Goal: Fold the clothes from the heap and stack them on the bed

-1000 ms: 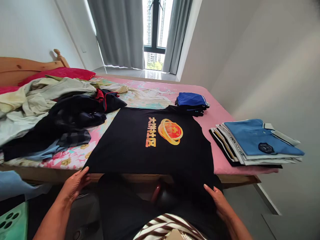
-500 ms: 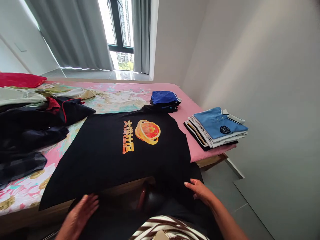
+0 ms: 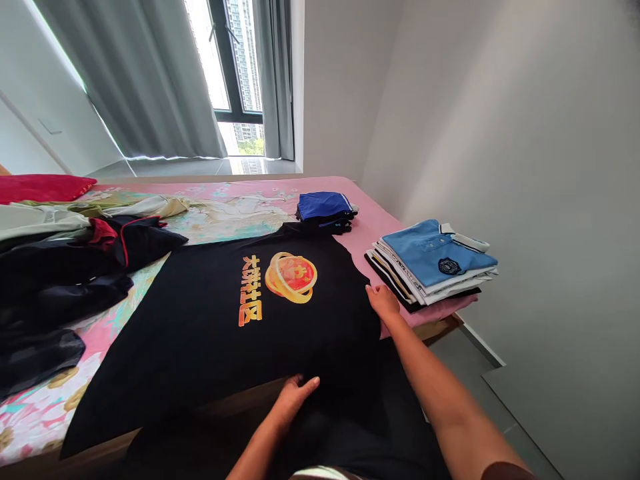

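Note:
A black T-shirt with an orange-and-red planet-like print and orange characters lies spread on the bed, its near side hanging over the edge. My right hand is at the shirt's right edge, below the shoulder, its fingers closed on the cloth there. Nearer to me, my left hand is at the shirt's near edge, thumb stretched out away from the fingers. Its other fingers are partly hidden in shadow, and no cloth shows pinched in them.
Right of the shirt stands a stack of folded shirts, light blue on top. Behind lies a smaller folded pile, blue on top. Loose dark clothes heap up at left, near a red cushion. A wall borders the right.
My right hand has moved forward and left onto the shirt's right edge. My left hand has moved right to its near edge. The view has shifted slightly.

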A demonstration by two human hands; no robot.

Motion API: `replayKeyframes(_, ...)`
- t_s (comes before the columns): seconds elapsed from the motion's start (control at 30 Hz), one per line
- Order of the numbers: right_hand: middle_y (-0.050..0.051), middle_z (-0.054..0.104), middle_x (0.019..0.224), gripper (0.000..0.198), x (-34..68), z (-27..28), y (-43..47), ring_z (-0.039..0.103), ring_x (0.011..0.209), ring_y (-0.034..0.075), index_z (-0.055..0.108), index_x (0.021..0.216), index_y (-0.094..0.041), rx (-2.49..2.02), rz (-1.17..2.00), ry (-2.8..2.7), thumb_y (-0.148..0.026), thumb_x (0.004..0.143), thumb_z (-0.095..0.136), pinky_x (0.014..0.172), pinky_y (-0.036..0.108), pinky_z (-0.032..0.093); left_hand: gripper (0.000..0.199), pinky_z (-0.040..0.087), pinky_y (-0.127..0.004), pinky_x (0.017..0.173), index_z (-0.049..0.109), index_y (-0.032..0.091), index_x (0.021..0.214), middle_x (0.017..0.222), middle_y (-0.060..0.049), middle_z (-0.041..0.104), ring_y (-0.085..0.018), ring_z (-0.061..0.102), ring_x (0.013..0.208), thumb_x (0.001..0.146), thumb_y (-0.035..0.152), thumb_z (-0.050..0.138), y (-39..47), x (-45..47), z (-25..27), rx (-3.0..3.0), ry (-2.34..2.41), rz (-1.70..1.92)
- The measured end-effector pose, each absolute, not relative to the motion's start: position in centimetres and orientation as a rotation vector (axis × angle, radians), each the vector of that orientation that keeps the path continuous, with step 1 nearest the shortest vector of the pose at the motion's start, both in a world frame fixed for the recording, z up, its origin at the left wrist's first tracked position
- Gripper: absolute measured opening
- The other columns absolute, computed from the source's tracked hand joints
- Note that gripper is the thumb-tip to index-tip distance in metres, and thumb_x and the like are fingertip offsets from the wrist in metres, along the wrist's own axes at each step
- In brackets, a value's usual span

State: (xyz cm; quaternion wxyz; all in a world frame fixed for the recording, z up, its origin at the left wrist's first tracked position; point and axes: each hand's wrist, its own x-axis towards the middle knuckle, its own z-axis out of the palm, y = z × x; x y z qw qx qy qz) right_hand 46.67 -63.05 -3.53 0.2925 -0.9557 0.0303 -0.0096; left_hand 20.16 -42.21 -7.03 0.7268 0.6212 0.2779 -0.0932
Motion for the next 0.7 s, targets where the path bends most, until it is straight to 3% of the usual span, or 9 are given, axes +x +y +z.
replayKeyframes(0.17,0.014,0.066,0.103,0.039,48.3,-4.1,-62.8,0.062,0.098,0.027,0.053,0.12,-0.016,-2.633,-0.06,0.027,-0.038,0.088,0.049,0.084,0.036,0.042,0.059,0.044,-0.039,0.094,0.067,0.012,0.104,0.107,-0.015,0.069,-0.031,0.061,0.106,0.059,0.048,0.079,-44.0,18.9,-6.0,1.232,0.448,-0.273)
replayKeyframes(0.27,0.014,0.065,0.102,0.032,48.1,-3.8,-63.7,0.062,0.095,0.026,0.056,0.115,-0.015,-2.678,-0.097,-0.003,-0.031,0.09,0.044,0.083,0.036,0.043,0.047,0.047,-0.037,0.082,0.069,0.014,0.091,0.089,-0.01,0.071,-0.027,0.064,0.087,0.057,0.046,0.079,-44.6,17.8,-6.8,1.285,0.514,-0.395)
replayKeyframes(0.37,0.016,0.06,0.115,0.032,46.9,-3.2,-63.0,0.056,0.109,0.025,0.056,0.116,-0.014,-2.702,-0.176,-0.159,-0.025,0.091,0.039,0.093,0.036,0.039,0.039,0.046,-0.035,0.07,0.066,0.014,0.07,0.066,-0.006,0.066,-0.02,0.06,0.064,0.056,0.048,0.076,-44.8,17.1,-8.5,1.335,0.507,-0.502)
replayKeyframes(0.43,0.01,0.054,0.128,0.034,45.6,-3.0,-61.7,0.046,0.123,0.02,0.054,0.121,-0.018,-2.687,-0.216,-0.357,-0.028,0.092,0.039,0.104,0.033,0.032,0.038,0.043,-0.033,0.064,0.064,0.013,0.064,0.059,-0.004,0.061,-0.016,0.054,0.056,0.059,0.05,0.073,-44.9,16.8,-9.6,1.346,0.481,-0.535)
replayKeyframes(0.57,0.003,0.04,0.145,0.043,43.8,-4.2,-60.1,0.026,0.138,0.021,0.048,0.132,-0.025,-2.712,-0.161,-0.742,-0.041,0.092,0.039,0.114,0.046,0.012,0.035,0.041,-0.03,0.06,0.064,0.013,0.07,0.063,-0.004,0.062,-0.015,0.053,0.056,0.063,0.047,0.072,-44.6,16.3,-10.5,1.357,0.533,-0.551)
replayKeyframes(0.7,0.01,0.034,0.148,0.052,44.3,-6.5,-61.6,0.027,0.138,0.027,0.042,0.137,-0.018,-2.802,-0.12,-0.49,-0.042,0.092,0.035,0.11,0.059,0.012,0.037,0.041,-0.028,0.064,0.065,0.013,0.075,0.07,-0.005,0.066,-0.016,0.056,0.063,0.064,0.048,0.072,-44.2,15.2,-10.3,1.322,0.524,-0.532)
